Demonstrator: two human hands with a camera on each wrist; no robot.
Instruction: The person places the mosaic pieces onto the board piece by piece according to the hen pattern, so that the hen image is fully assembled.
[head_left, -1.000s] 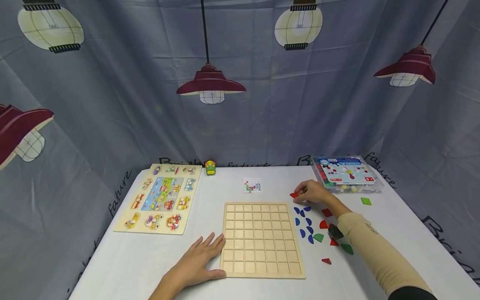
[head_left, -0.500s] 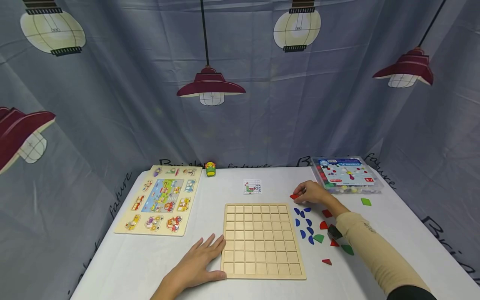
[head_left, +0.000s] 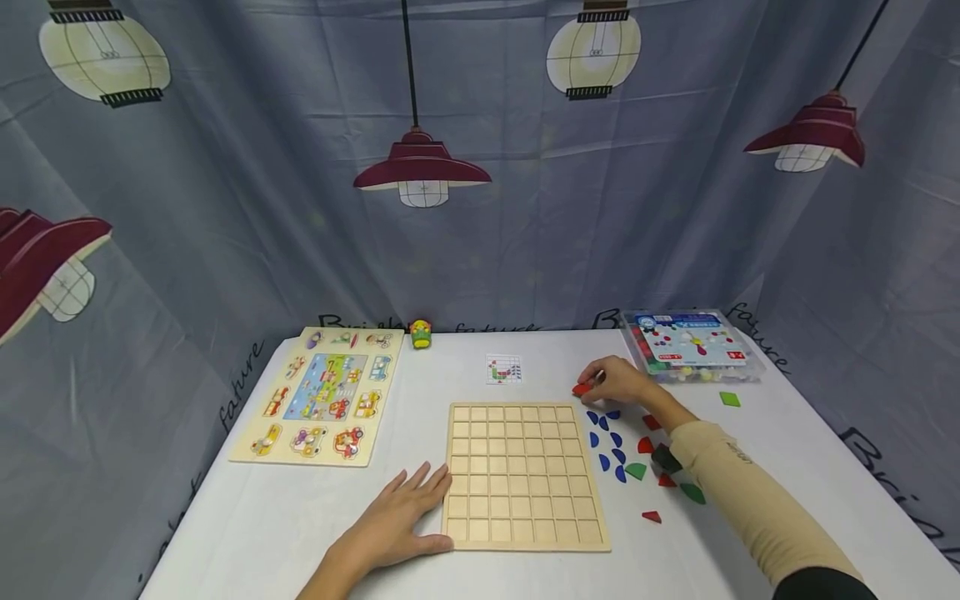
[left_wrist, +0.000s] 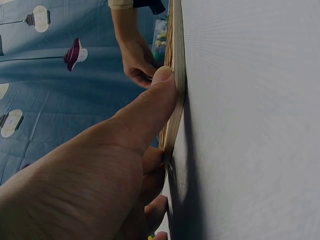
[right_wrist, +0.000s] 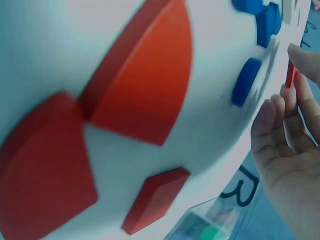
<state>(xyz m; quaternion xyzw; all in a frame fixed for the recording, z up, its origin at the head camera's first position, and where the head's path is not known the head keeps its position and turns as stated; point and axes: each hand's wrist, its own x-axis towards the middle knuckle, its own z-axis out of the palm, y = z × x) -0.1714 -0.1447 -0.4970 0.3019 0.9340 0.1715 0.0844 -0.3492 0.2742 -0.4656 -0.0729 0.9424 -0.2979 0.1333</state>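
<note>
A wooden grid board [head_left: 522,477] with square cells lies flat in the head view. My left hand [head_left: 405,521] rests at its left edge, fingers spread and thumb touching the near corner; the left wrist view has the thumb [left_wrist: 150,107] against the board's side. Just past the board's far right corner, my right hand [head_left: 618,381] pinches a small red piece [head_left: 581,389] between thumb and fingers. The same hand [right_wrist: 295,130] appears at the edge of the right wrist view. Several blue half-round pieces [head_left: 604,462] lie below it, right of the board.
Red pieces [head_left: 652,517] and green pieces [head_left: 692,493] lie scattered under the right forearm. A green square [head_left: 730,399] sits near a clear plastic box [head_left: 693,350]. A pattern card [head_left: 503,369] lies beyond the board. Far left are a picture puzzle [head_left: 315,396] and a toy figure [head_left: 421,334].
My right hand has shifted slightly left with the red piece, which shows more now. My left hand has stayed at the board's edge. The head view has tilted a little.
</note>
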